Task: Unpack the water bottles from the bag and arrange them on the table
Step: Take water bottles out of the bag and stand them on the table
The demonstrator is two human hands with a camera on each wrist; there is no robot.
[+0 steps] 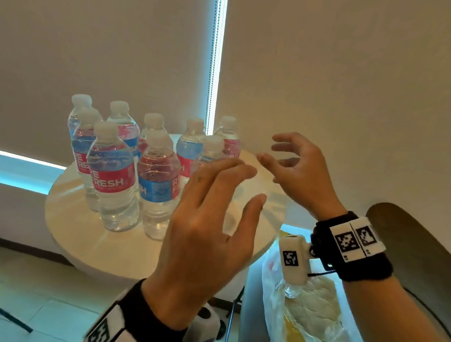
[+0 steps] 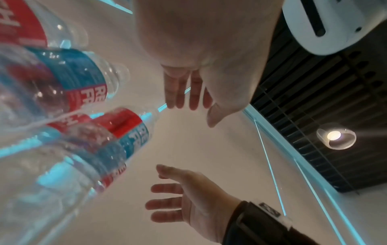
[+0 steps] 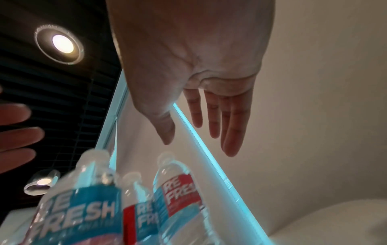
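Fingers (image 1: 227,171) of both hands spread, holding nothing, beside upright water-filled bottles (image 1: 112,178) on the table (image 1: 79,228).

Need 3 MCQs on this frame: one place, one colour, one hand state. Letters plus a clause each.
1. The water bottles stand on:
A. the floor
B. the round table
C. a chair

2. Bottle label colours:
A. green and yellow
B. black and white
C. red and blue

3. The left hand and right hand are:
A. both open, holding nothing
B. each in a grip on a bottle
C. both inside the plastic bag

Key: B, bottles upright on the tabletop; C, labels show red and blue; A, fingers spread above the table, nothing held.
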